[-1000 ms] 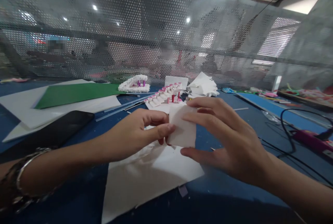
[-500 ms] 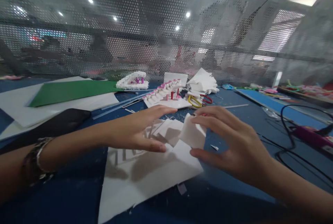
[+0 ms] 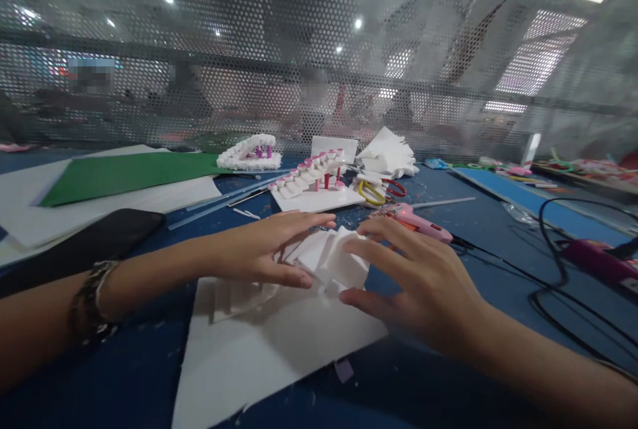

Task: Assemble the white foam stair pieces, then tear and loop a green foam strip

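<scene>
Head view: I watch both bare hands work low over a blue table point(image 3: 448, 389), close around some folded white paper point(image 3: 312, 253) that sits above a larger white sheet point(image 3: 279, 356). The left hand point(image 3: 269, 250) has its thumb and fingers parted wide, with the folded paper in the gap between them. The right hand point(image 3: 413, 276) is curved about a small paper piece point(image 3: 351, 263) at the right end of the folds; I see the index fingertip over it and the thumb lower down, but I cannot tell whether they pinch it. Just beyond the right fingers I find a pink glue gun point(image 3: 423, 224), and past it scissors point(image 3: 361, 191) with yellow and red handles. Behind the hands I have a small model staircase point(image 3: 304, 173) with pink-topped steps on a white base point(image 3: 319, 200), and farther back, to its left, a bumpy white model point(image 3: 252, 155) with purple posts. Off to the left I see a green sheet point(image 3: 124, 175) on white ones; to the right, a blue board point(image 3: 538, 206) and a purple power strip point(image 3: 593, 263).
</scene>
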`<act>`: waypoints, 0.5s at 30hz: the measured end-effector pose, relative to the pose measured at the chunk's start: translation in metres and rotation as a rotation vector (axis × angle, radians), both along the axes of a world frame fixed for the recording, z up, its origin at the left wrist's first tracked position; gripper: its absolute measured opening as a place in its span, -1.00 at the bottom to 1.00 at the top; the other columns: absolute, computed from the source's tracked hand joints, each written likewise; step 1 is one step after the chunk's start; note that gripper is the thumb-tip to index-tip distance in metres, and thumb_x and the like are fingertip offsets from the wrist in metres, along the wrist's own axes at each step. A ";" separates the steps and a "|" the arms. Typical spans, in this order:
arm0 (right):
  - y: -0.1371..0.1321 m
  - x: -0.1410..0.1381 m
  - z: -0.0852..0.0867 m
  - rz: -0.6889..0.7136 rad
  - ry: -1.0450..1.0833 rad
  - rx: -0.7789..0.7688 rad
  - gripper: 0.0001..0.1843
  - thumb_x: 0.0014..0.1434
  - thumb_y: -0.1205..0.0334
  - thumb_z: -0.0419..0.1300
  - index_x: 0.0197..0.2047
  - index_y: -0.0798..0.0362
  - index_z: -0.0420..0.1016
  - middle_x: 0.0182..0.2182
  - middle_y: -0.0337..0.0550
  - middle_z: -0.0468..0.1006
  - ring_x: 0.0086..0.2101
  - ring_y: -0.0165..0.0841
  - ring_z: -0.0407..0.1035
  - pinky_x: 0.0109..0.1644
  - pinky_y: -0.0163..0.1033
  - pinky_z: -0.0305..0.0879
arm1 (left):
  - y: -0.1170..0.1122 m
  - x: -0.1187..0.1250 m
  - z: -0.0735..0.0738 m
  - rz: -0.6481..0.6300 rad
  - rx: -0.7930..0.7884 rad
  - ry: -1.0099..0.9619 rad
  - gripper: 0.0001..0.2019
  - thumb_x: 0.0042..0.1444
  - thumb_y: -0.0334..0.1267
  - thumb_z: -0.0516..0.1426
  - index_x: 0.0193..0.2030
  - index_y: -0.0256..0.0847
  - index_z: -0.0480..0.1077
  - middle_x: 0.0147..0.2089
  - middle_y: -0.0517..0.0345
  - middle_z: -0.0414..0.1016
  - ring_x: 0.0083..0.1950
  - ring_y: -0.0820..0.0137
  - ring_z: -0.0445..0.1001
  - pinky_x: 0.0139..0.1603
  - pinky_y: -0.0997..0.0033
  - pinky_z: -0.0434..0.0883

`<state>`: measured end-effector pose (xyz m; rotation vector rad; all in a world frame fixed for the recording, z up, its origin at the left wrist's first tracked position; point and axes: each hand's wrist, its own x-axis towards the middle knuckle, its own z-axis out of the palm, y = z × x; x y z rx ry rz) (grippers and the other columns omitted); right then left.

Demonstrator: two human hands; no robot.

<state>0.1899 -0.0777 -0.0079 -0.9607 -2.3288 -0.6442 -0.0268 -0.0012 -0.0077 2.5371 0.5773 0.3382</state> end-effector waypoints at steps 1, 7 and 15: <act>0.000 0.000 -0.001 0.003 -0.005 0.005 -0.60 0.14 -0.07 0.02 -0.26 0.09 0.45 -0.29 -0.04 0.48 -0.39 -0.37 0.36 -0.38 -0.28 0.25 | 0.001 0.000 -0.002 0.000 -0.029 -0.026 -0.26 0.02 0.07 0.10 0.25 -0.28 -0.04 0.27 -0.06 0.04 0.25 0.18 0.04 0.23 0.28 -0.02; 0.001 -0.003 -0.002 0.003 -0.036 0.054 -0.59 0.15 -0.08 -0.01 -0.28 0.08 0.46 -0.31 -0.05 0.50 -0.43 -0.39 0.37 -0.41 -0.31 0.21 | 0.003 0.000 -0.010 0.025 -0.143 -0.094 -0.25 -0.01 -0.01 0.14 0.25 -0.26 -0.05 0.23 -0.03 0.12 0.22 0.20 0.11 0.19 0.33 0.05; 0.001 -0.004 -0.001 -0.004 -0.058 0.048 -0.56 0.15 -0.09 -0.02 -0.28 0.09 0.47 -0.32 -0.05 0.50 -0.45 -0.38 0.36 -0.43 -0.30 0.18 | 0.003 0.002 -0.013 0.047 -0.270 -0.198 -0.26 -0.05 -0.11 0.19 0.23 -0.19 -0.04 0.16 0.01 0.21 0.15 0.25 0.21 0.13 0.36 0.13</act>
